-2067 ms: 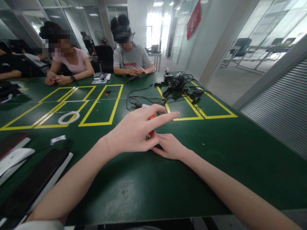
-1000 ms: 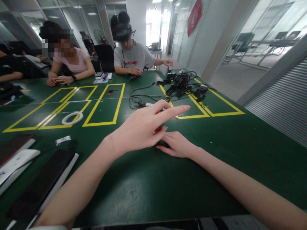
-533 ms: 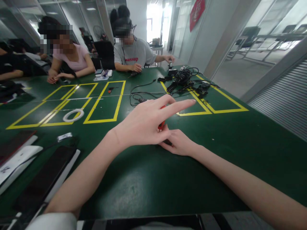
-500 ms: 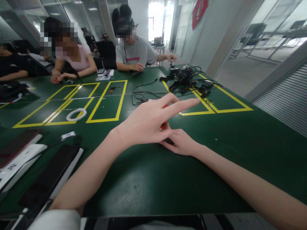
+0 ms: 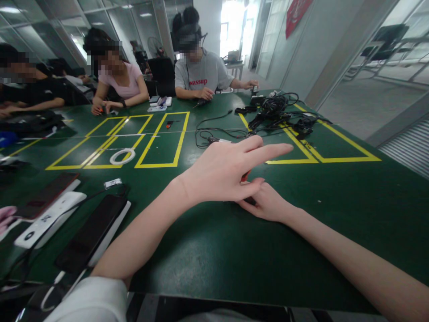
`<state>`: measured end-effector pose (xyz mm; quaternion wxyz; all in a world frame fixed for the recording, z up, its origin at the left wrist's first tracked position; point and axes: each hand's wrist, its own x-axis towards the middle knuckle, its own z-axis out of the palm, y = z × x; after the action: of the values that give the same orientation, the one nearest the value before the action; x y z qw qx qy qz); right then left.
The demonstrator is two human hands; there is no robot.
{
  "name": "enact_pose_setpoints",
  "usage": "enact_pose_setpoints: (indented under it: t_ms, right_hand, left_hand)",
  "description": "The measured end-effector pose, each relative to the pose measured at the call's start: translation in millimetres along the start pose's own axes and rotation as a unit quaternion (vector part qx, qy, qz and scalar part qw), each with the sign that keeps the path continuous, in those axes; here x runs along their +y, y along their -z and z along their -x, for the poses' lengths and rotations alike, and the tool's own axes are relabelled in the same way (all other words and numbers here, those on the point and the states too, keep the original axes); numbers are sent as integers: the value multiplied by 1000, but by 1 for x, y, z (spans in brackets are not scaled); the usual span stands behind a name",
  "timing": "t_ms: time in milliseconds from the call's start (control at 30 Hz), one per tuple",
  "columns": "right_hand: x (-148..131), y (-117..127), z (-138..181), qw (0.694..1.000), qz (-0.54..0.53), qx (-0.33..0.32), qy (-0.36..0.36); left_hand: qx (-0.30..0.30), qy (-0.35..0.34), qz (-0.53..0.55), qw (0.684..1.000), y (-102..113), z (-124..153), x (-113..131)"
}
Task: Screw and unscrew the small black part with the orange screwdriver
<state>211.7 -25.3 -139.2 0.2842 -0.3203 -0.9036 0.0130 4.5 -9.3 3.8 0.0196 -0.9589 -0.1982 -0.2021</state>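
Observation:
My left hand (image 5: 224,172) hovers over the middle of the green table (image 5: 208,255). Its thumb and inner fingers pinch a small orange-red object (image 5: 245,175), while the index and middle fingers stretch out to the right. My right hand (image 5: 268,203) rests on the table just beneath it, fingers curled around something small and dark that the left hand mostly hides. The two hands touch at the fingertips.
Yellow tape rectangles (image 5: 161,145) mark the table. A white ring (image 5: 122,156) lies in one. A tangle of black cables (image 5: 278,114) sits at the back right. Phones and a white power bank (image 5: 50,219) lie at the front left. Three people sit along the far side.
The view has swung left, showing more of the table's left side and a third person. My hands keep the same pinch and place on the table.

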Motion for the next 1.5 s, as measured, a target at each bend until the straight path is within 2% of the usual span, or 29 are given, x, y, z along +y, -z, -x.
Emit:
enact_pose_setpoints:
  t_ms: [167, 367, 567, 667, 767, 900, 1100, 1233, 1400, 1500]
  right_hand:
    - [0, -3, -1, 1000, 5, 20, 10]
    - [-4, -9, -1, 995, 43, 88, 26]
    - [-8, -10, -3, 992, 56, 113, 24]
    - [-7, -11, -4, 989, 70, 131, 21]
    - [-7, -10, -4, 989, 71, 127, 20]
    - [-7, -8, -4, 992, 69, 108, 7]
    - [-9, -3, -6, 995, 57, 87, 6]
    - [-8, -1, -6, 996, 53, 76, 17]
    - [-6, -2, -5, 997, 52, 61, 10]
    - [-5, -3, -5, 998, 42, 56, 5]
  left_hand:
    - [-6, -8, 25, 1000, 1, 0, -1]
    - [11, -13, 41, 999, -1, -1, -6]
    - [23, 16, 7, 1000, -4, -1, -9]
    - [27, -11, 38, 999, -5, -1, -9]
    - [25, -22, 56, 998, -5, -1, -9]
    - [33, 2, 40, 999, -4, -1, -13]
    - [43, -25, 52, 997, -1, 0, -16]
    - [45, 6, 16, 999, -1, 0, -15]
    - [49, -11, 35, 998, -3, 0, -15]
    - [46, 7, 25, 999, -2, 0, -15]
